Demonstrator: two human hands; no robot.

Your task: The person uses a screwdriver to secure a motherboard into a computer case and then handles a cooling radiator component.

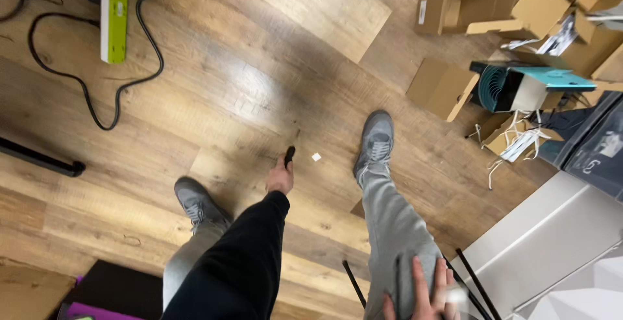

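Two hands are in view, and only one carries anything. The left hand (280, 178), at the end of a black sleeve, is closed around a small black object (289, 156), whose dark tip pokes out past the fingers. What kind of thing it is cannot be told at this size. It is held out in front of the body above the wooden floor (259, 86), between the two feet, and touches nothing else. The right hand (425, 294) holds nothing: it lies flat with the fingers spread on the grey trouser leg at the lower edge of the view.

As for progress, the black object is gripped and off the ground, not set down anywhere. One small white scrap (316, 157) lies on the boards just beside its tip, untouched.

Counted:
- one black object and one white scrap
- two grey shoes, the left shoe (196, 203) and the right shoe (376, 139), both planted on the floor
- one looping black cable (97, 93)
- one lime-green bar (114, 15) at the top left
- one teal and white device (519, 86) among the clutter at the right
- at least four cardboard boxes (442, 87), some open, though the pile runs out of view so the full number cannot be told
- at least two thin black rods (354, 283) by the right leg
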